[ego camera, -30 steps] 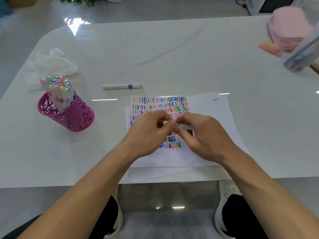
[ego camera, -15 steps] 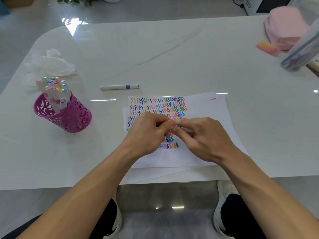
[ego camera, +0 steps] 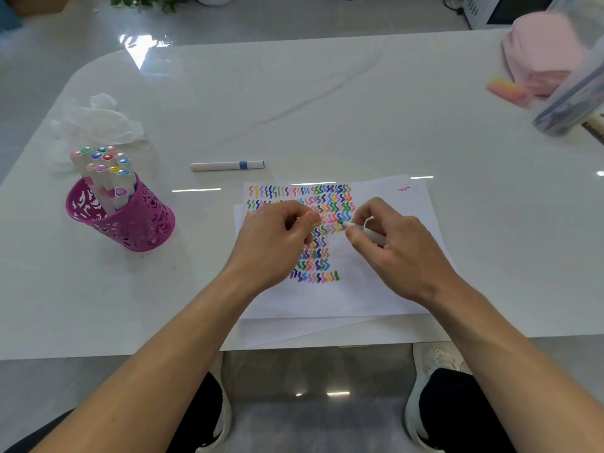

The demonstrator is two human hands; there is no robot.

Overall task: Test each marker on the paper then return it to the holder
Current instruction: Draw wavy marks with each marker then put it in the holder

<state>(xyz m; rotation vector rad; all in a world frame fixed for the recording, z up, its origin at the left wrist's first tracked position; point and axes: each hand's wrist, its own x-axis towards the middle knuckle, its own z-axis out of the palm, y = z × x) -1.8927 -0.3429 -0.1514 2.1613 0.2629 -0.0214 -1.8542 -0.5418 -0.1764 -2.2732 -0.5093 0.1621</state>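
A white tabletop (ego camera: 327, 103) is seen from above, with two bare forearms reaching in from the near edge. At the centre, a stack of white paper (ego camera: 376, 289) is covered with rows of small coloured squiggles.

Over the paper, a white marker (ego camera: 367, 233) is pinched in the right hand (ego camera: 397, 253), its grip closed around the barrel between thumb and fingers; the tip is pointed left, towards the squiggles. The left hand (ego camera: 277, 238) is held just left of the tip, fingers curled with thumb pressed to forefinger. It cannot be told whether anything is held in that grip.

At the left, a magenta cut-out holder (ego camera: 130, 223) is stood on the tabletop, filled with white markers (ego camera: 104, 171) with coloured end caps. Crumpled white tissue (ego camera: 98, 122) is seen just beyond it. Between holder and paper, further away, a white pen (ego camera: 227, 165) with a blue band is laid flat.

At the far right, a pink folded cloth (ego camera: 539, 50), a small orange-pink block (ego camera: 506, 89) and a clear container (ego camera: 575, 93) are gathered.
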